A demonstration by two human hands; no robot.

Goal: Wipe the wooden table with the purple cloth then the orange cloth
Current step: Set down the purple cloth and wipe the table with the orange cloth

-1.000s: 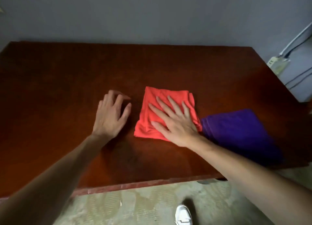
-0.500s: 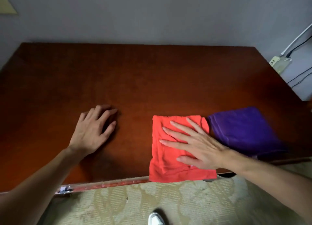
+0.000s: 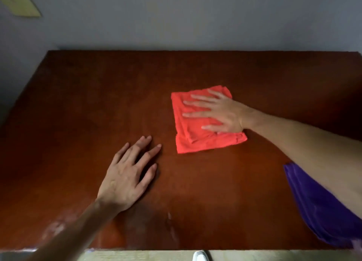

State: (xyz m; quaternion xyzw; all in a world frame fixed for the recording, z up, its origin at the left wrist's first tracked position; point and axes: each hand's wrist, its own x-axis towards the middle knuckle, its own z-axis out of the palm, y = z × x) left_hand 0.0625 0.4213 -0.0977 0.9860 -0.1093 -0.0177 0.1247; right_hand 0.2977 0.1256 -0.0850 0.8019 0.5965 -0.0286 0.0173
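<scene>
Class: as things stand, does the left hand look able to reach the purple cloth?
Probably not directly: the right forearm crosses between the left hand and the purple cloth, which lies at the table's near right edge.

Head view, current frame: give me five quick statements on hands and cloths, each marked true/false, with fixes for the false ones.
1. The right hand presses flat on the orange cloth. True.
2. The left hand holds the purple cloth. False: it rests open on the bare wooden table, holding nothing.
3. The purple cloth lies at the table's near right edge, partly under the right forearm. True.
4. The orange cloth overlaps the purple cloth. False: they lie apart, with bare wood between.
5. The orange cloth hangs over the near table edge. False: it lies fully on the tabletop.
</scene>
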